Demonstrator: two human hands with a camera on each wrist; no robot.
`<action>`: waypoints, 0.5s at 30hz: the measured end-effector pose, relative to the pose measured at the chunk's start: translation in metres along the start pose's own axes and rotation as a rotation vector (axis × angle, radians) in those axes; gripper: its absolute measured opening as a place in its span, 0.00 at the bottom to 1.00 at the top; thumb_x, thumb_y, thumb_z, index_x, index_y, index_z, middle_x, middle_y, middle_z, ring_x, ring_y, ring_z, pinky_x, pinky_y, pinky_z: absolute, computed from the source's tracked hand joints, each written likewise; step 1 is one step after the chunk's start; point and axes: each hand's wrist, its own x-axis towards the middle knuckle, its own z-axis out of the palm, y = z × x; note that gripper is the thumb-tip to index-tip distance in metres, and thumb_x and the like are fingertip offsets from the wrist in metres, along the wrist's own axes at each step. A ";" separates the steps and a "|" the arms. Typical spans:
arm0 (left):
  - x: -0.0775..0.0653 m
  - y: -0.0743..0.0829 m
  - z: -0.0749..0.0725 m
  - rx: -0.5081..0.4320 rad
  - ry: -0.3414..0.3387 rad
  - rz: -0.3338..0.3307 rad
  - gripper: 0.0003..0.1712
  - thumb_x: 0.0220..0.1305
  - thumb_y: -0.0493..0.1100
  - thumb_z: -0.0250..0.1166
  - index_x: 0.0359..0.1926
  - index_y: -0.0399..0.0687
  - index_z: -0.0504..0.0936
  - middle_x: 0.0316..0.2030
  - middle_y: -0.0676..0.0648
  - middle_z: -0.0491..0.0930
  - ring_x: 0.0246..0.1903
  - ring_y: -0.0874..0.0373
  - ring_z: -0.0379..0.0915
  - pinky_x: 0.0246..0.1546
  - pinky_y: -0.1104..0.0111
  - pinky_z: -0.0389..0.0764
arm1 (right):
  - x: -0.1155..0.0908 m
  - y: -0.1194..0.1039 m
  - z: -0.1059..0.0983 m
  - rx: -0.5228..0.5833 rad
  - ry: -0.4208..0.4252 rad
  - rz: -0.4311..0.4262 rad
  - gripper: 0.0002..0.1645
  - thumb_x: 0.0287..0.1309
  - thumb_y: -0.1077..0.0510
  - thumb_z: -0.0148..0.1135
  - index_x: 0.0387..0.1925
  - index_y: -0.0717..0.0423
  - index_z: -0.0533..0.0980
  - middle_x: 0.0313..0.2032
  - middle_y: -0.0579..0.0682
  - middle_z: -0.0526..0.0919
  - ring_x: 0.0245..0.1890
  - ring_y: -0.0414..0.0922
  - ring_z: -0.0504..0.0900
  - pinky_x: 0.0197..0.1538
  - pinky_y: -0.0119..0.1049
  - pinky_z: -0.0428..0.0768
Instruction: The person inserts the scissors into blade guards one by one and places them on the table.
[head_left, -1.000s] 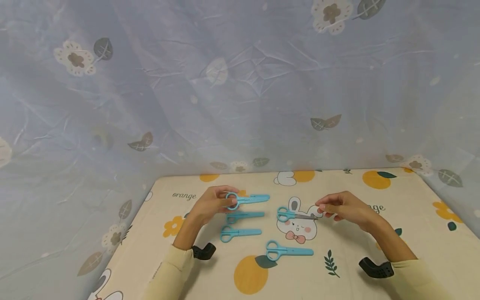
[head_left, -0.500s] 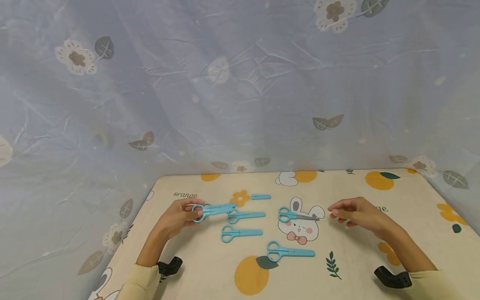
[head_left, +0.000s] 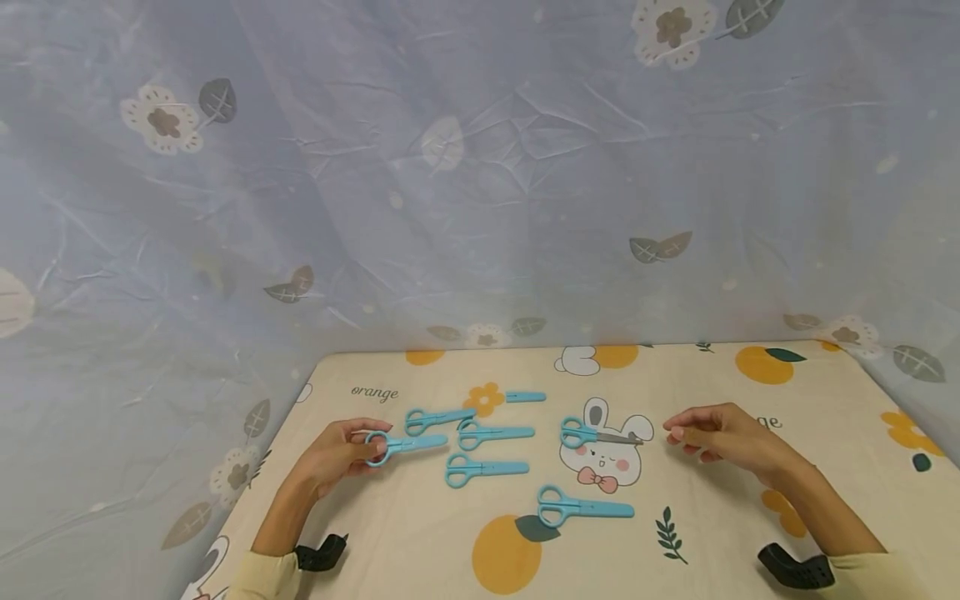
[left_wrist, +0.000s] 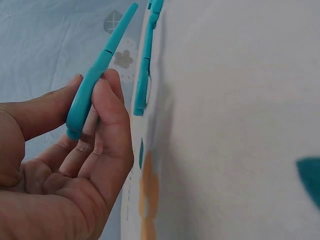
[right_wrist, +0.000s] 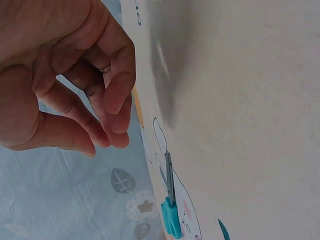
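My left hand (head_left: 333,454) pinches a pair of light blue scissors (head_left: 425,443) by the handle loops, its blades in a blue cover, held above the cloth. In the left wrist view, thumb and forefinger grip those scissors (left_wrist: 92,85) edge-on. Just behind lies another covered pair of scissors (head_left: 452,416). Further covered scissors (head_left: 506,432) lie beside these. To their right, scissors with bare grey blades (head_left: 588,434) rest on the printed rabbit. My right hand (head_left: 723,435) hovers to the right of that pair, fingers loosely bent and holding nothing.
A loose blue blade cover (head_left: 526,397) lies toward the back. More covered scissors (head_left: 487,469) lie nearer, and another covered pair (head_left: 600,507) is closest to the front. A cream printed cloth (head_left: 420,537) covers the table; a pale patterned curtain (head_left: 480,183) hangs behind.
My left hand has carried scissors leftward and toward the front, away from the loose cover. A second covered pair now shows apart behind it. My right hand has drawn right, away from the bare-bladed scissors.
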 end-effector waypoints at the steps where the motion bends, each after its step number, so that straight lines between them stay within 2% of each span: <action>1: 0.000 -0.001 0.000 -0.001 -0.002 -0.004 0.30 0.75 0.34 0.66 0.71 0.23 0.70 0.38 0.52 0.86 0.40 0.61 0.86 0.40 0.71 0.89 | 0.000 0.000 0.000 -0.004 0.001 -0.002 0.28 0.77 0.50 0.64 0.64 0.68 0.79 0.49 0.55 0.90 0.43 0.45 0.82 0.42 0.34 0.86; 9: 0.005 -0.008 -0.001 -0.006 -0.019 -0.023 0.31 0.75 0.33 0.66 0.72 0.22 0.69 0.38 0.51 0.85 0.37 0.61 0.83 0.37 0.72 0.89 | -0.002 0.002 0.001 -0.020 0.007 0.003 0.27 0.76 0.49 0.66 0.63 0.67 0.81 0.48 0.55 0.90 0.44 0.46 0.82 0.42 0.34 0.86; 15: 0.008 -0.014 0.000 0.004 -0.026 -0.014 0.28 0.75 0.32 0.66 0.70 0.22 0.71 0.42 0.46 0.86 0.38 0.61 0.83 0.38 0.70 0.90 | -0.002 0.004 0.002 -0.025 -0.001 -0.009 0.26 0.77 0.50 0.65 0.62 0.68 0.81 0.48 0.55 0.90 0.43 0.46 0.82 0.41 0.33 0.86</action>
